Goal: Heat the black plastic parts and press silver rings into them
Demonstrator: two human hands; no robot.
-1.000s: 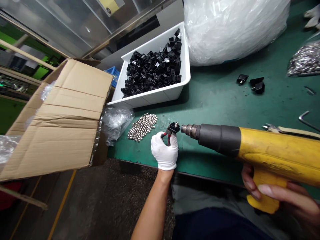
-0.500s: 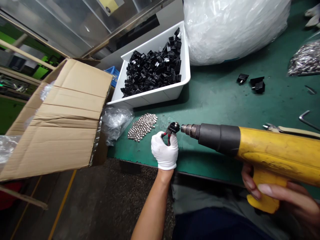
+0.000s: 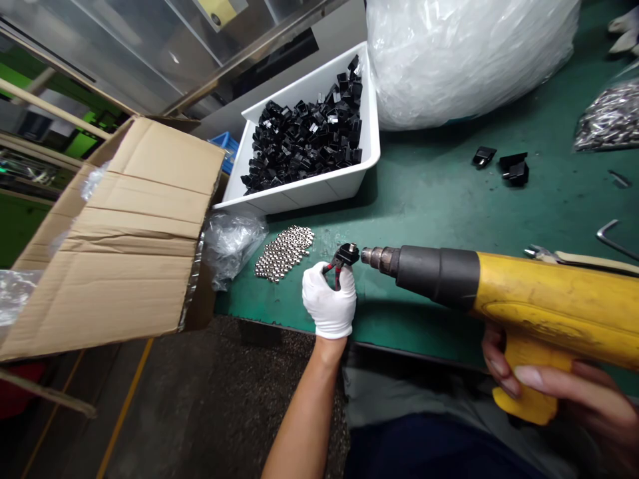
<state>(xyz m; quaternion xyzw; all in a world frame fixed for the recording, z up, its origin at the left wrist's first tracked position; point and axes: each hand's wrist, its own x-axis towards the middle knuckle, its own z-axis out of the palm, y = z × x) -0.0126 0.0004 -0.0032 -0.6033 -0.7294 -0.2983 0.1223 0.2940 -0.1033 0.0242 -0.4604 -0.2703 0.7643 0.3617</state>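
Observation:
My left hand [image 3: 329,299], in a white glove, is closed around the red-and-black handles of pliers [image 3: 338,271]. At the jaws of the pliers sits a black plastic part [image 3: 346,254] with a small shiny metal piece [image 3: 352,248] on its top. My bare right hand [image 3: 564,392] grips the handle of a yellow heat gun [image 3: 554,293]. The stepped metal nozzle of the heat gun points left, a short gap away from the black part. Left of the gloved hand, many small silvery metal fittings [image 3: 284,254] stand in a tight group on the green table [image 3: 424,199].
A white bin [image 3: 319,189] of black plastic parts stands behind, beside a large clear plastic bag [image 3: 469,60]. An open cardboard box [image 3: 134,233] is at left. Two black parts [image 3: 514,169], cutters [image 3: 579,259], a hex key [image 3: 614,236] and a bag of metal pieces [image 3: 609,116] lie at right.

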